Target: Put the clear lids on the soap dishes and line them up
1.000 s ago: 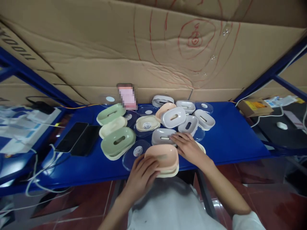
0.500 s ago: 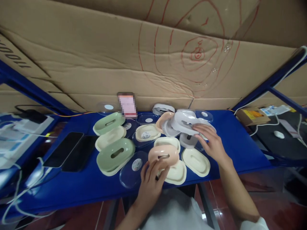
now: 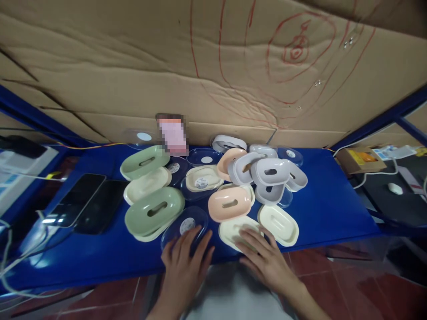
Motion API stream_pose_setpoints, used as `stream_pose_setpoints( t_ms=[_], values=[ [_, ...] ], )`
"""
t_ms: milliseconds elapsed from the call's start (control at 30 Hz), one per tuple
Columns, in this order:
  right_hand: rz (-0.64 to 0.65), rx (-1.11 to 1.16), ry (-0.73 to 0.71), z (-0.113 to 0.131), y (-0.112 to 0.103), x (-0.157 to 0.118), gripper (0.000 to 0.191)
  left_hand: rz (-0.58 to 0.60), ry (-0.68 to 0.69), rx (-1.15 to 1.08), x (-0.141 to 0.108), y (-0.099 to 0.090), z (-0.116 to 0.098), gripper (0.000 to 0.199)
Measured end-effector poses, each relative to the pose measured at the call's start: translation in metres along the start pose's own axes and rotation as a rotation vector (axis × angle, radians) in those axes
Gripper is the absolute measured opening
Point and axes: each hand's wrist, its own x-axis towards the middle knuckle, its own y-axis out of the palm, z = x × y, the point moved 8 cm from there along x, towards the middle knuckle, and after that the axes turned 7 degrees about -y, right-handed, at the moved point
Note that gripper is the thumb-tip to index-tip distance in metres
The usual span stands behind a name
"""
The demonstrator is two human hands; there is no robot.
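My left hand (image 3: pixel 188 258) lies with fingers spread over the near edge of a clear oval plastic lid (image 3: pixel 196 218) that bears a round white label. My right hand (image 3: pixel 263 255) rests its stretched fingers over a cream oval tray (image 3: pixel 230 231); I cannot tell how firmly they touch. Just behind it is a peach oval piece with a slot (image 3: pixel 218 206). A second cream tray (image 3: pixel 280 226) lies to the right. Several pale grey slotted pieces (image 3: pixel 280 166) are heaped farther back. On the left, a green slotted piece (image 3: pixel 140 218) sits on a cream tray.
A blue table (image 3: pixel 330 204) carries everything. Two dark phones (image 3: pixel 78 200) lie at left beside white cables. A phone with a blurred screen (image 3: pixel 173 135) leans on the cardboard wall (image 3: pixel 133 80). At right are a small carton (image 3: pixel 356 162) and a white mouse (image 3: pixel 395 189).
My right hand has left the grey piece, which now lies on the heap, and has come to the near cream tray. My left hand has moved left from the peach piece to the clear lid.
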Motion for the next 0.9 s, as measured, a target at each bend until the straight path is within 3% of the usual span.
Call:
stream_pose_setpoints(
  t_ms=[100, 167, 233, 333, 500, 633, 733, 900],
  values=[
    [0.059, 0.020, -0.035, 0.004, 0.020, 0.001, 0.055, 0.086, 0.014, 0.115, 0.001, 0.000, 0.025, 0.035],
    [0.069, 0.058, -0.092, 0.006, 0.020, 0.007, 0.057, 0.129, 0.050, 0.124, -0.001, 0.002, 0.035, 0.038],
    [0.027, 0.084, -0.136, 0.007, 0.012, 0.016, 0.049, 0.096, 0.060, 0.097, -0.005, 0.000, 0.035, 0.040],
    [-0.089, 0.053, -0.102, -0.006, 0.000, 0.036, 0.042, 0.067, 0.104, -0.026, -0.014, 0.002, 0.014, 0.038],
    [-0.175, -0.067, 0.040, -0.034, -0.013, 0.060, 0.045, 0.160, 0.184, -0.184, -0.018, 0.020, -0.020, 0.018],
    [-0.213, 0.013, 0.010, -0.020, -0.027, 0.042, 0.046, 0.046, 0.196, -0.164, -0.015, 0.017, -0.016, 0.019],
    [-0.142, 0.047, 0.000, -0.002, -0.021, 0.020, 0.050, -0.060, 0.182, -0.137, -0.016, 0.009, -0.010, 0.030],
    [-0.070, 0.063, -0.030, 0.013, 0.006, 0.008, 0.058, 0.158, 0.229, -0.165, -0.016, 0.025, -0.018, 0.029]
  ],
)
